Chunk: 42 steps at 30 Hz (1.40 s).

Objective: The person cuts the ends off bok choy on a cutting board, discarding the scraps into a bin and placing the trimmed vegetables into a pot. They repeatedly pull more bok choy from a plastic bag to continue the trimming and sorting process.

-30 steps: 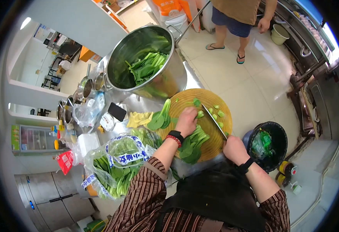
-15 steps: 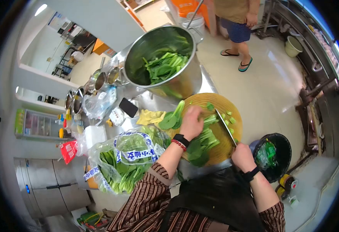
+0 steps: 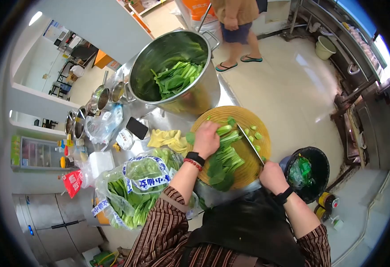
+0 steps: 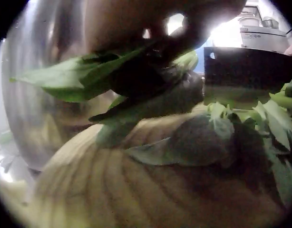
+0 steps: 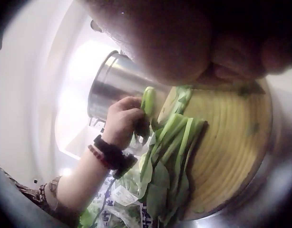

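My left hand [image 3: 207, 139] grips a bok choy stalk [image 3: 224, 129] over the left side of the round wooden chopping board [image 3: 250, 167]. In the right wrist view its fingers pinch the pale stem [image 5: 147, 100], which points up. My right hand [image 3: 273, 177] grips a cleaver [image 3: 251, 144] by its handle, which the fist hides. The broad blade [image 4: 250, 71] stands on edge in the left wrist view. A bunch of bok choy [image 3: 226, 162] lies on the board between the hands, stems toward the blade. Small cut pieces [image 3: 257, 135] lie beyond the blade.
A big steel pot [image 3: 195, 95] holding greens stands behind the board. Left are a yellow cloth [image 3: 170, 139], a phone [image 3: 136, 128] and a plastic bag of greens [image 3: 130, 196]. A black-lined bin [image 3: 322, 167] is at right. Another person [image 3: 237, 26] stands beyond the pot.
My left hand has drawn back left from beside the blade and picked up the bok choy lying at the board's left edge. The right hand stays on the cleaver. The other person has moved left.
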### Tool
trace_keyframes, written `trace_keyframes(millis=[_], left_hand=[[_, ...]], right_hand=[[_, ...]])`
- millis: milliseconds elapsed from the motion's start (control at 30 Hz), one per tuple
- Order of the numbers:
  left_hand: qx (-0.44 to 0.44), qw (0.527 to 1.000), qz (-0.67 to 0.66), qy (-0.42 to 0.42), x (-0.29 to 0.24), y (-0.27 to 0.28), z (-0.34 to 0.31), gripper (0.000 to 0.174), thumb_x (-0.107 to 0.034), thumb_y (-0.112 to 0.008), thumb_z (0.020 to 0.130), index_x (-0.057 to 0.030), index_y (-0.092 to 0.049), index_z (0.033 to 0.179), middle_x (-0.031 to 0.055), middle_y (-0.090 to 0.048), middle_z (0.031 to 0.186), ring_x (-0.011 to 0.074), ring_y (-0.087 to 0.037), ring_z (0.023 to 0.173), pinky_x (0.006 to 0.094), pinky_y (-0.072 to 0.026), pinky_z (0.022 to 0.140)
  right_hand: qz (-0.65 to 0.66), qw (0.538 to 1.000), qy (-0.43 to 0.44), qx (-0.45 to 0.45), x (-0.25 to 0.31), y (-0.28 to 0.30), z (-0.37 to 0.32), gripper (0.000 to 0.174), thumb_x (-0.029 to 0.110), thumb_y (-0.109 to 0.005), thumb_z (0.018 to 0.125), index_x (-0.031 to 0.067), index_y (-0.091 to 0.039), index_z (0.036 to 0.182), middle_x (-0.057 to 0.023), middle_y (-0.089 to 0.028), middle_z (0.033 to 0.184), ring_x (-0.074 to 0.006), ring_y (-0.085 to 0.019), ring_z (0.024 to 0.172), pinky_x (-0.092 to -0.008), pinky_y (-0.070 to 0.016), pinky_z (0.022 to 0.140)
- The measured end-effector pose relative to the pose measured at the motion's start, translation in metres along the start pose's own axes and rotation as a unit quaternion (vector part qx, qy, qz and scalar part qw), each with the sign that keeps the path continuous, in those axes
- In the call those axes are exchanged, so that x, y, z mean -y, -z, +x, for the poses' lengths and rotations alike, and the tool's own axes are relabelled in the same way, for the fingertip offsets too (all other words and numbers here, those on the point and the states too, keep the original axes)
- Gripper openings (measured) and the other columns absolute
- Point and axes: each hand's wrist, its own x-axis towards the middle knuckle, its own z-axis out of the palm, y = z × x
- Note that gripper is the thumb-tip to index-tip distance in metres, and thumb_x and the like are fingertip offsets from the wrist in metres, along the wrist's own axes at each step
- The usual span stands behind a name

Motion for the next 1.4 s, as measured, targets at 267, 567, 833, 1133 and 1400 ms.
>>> trace_keyframes(millis=[267, 567, 833, 1133, 1400], left_hand=[[0.003, 0.994, 0.102, -0.034, -0.017, -0.012, -0.001, 0.03, -0.009, -0.071, 0.079, -0.0003, -0.065, 0.107, 0.0203, -0.056, 0.127, 0.0401, -0.053, 0.123, 0.049, -0.0449, 0.103], [0.045, 0.997, 0.023, -0.051, -0.006, -0.038, -0.006, 0.012, -0.007, -0.075, 0.076, -0.003, -0.067, 0.084, 0.0135, -0.062, 0.108, 0.0351, -0.06, 0.104, 0.0453, -0.0499, 0.089], [-0.002, 0.998, 0.045, -0.051, -0.017, -0.06, -0.01, 0.007, -0.01, -0.071, 0.083, -0.0043, -0.07, 0.087, 0.015, -0.063, 0.111, 0.0367, -0.059, 0.102, 0.0469, -0.0501, 0.088], [0.076, 0.992, 0.039, -0.09, -0.024, -0.039, -0.009, 0.017, -0.009, -0.074, 0.081, -0.0003, -0.069, 0.094, 0.0191, -0.064, 0.118, 0.0398, -0.059, 0.111, 0.0462, -0.0508, 0.097], [0.047, 0.989, -0.046, -0.135, -0.02, -0.013, 0.0, 0.02, -0.011, -0.075, 0.081, -0.0013, -0.069, 0.098, 0.0223, -0.062, 0.126, 0.0393, -0.059, 0.117, 0.0462, -0.0489, 0.102]], right_hand=[[0.007, 0.999, -0.048, 0.022, 0.012, 0.009, -0.004, 0.017, 0.004, -0.056, 0.086, -0.0064, -0.068, 0.09, -0.0323, -0.07, 0.088, -0.0492, -0.07, 0.086, -0.0551, -0.0566, 0.081], [0.021, 0.999, -0.016, 0.032, 0.009, 0.0, 0.004, 0.018, 0.006, -0.057, 0.088, -0.007, -0.068, 0.091, -0.0334, -0.069, 0.089, -0.0503, -0.069, 0.087, -0.056, -0.0564, 0.081], [0.005, 0.999, -0.027, 0.042, 0.022, 0.002, -0.003, 0.018, 0.005, -0.056, 0.089, -0.0093, -0.066, 0.089, -0.036, -0.067, 0.085, -0.0519, -0.068, 0.084, -0.0565, -0.0559, 0.08], [0.018, 0.999, -0.04, 0.017, 0.023, 0.009, -0.011, 0.02, 0.01, -0.058, 0.092, -0.0081, -0.066, 0.092, -0.0337, -0.068, 0.085, -0.0512, -0.068, 0.084, -0.057, -0.0551, 0.079], [0.018, 0.998, -0.054, 0.035, 0.011, 0.002, -0.004, 0.022, 0.013, -0.059, 0.093, -0.0069, -0.067, 0.095, -0.0322, -0.069, 0.088, -0.0502, -0.068, 0.087, -0.057, -0.0547, 0.08]])
